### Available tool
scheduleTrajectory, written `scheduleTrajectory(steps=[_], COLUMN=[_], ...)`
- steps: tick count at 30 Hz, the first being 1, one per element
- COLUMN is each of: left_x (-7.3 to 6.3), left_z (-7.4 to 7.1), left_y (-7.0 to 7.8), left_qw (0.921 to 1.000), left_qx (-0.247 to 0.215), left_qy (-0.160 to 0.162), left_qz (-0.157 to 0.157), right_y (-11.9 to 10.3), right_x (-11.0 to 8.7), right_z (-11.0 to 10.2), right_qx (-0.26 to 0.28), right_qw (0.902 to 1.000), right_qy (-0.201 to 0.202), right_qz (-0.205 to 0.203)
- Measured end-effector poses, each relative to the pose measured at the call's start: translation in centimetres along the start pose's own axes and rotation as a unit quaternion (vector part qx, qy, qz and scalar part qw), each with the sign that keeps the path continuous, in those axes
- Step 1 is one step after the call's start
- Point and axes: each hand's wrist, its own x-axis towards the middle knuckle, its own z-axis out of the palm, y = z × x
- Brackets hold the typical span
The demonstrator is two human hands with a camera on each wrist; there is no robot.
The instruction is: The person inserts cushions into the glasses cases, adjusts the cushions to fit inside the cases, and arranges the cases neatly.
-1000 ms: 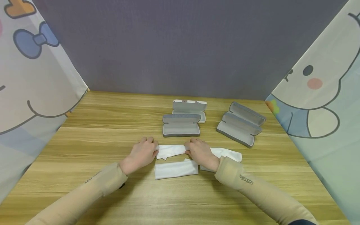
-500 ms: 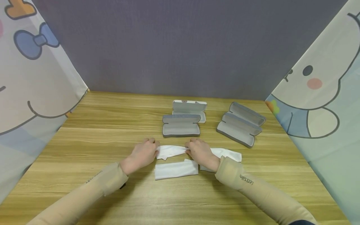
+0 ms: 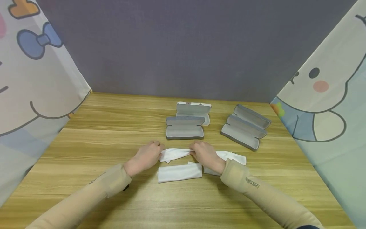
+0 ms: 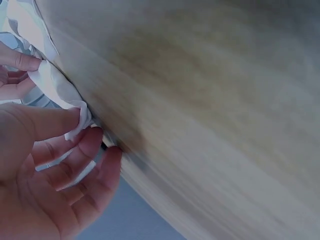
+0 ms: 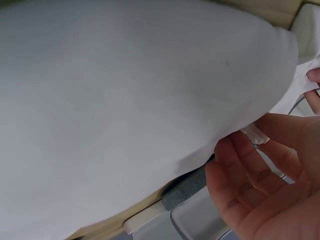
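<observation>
In the head view a narrow white cloth point(image 3: 175, 154) stretches between the two hands over the wooden table. My left hand point(image 3: 147, 157) pinches its left end; the left wrist view shows the cloth's edge point(image 4: 60, 90) between thumb and fingers. At the other end my right hand point(image 3: 206, 155) pinches a gathered corner, its thumb and fingertips closed on the fabric in the right wrist view. A second white cloth point(image 3: 179, 172), folded into a strip, lies just in front. Another white cloth point(image 3: 233, 157) lies to the right, partly hidden by the right hand and wrist.
Behind the hands a grey glasses case point(image 3: 185, 131) stands open, overlapping an open white-rimmed case point(image 3: 194, 109) farther back. More open grey glasses cases point(image 3: 241, 135) sit angled at the right. A grey partition point(image 3: 183, 51) closes off the table's back edge.
My left hand has shifted slightly right, and the cloth between the hands spans a little less. The right hand keeps nearly the same place. Cases and other cloths stay put.
</observation>
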Motion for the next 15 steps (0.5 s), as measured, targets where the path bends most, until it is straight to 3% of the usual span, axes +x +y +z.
scheduleTrajectory(steps=[7,15], left_x=[0.3,0.5], left_z=[-0.5,-1.1], left_y=[-0.1,-0.3], left_qw=[0.9996,0.9975], left_qx=[-0.025,-0.054], left_qy=[0.002,0.04], left_qz=[-0.01,-0.024], right_y=[0.2,0.5], right_x=[0.0,-0.1], right_z=[-0.4,-1.3], right_qx=[0.018,0.044], right_qw=[0.9998,0.9988], right_qy=[0.002,0.01], right_qz=[0.007,0.017])
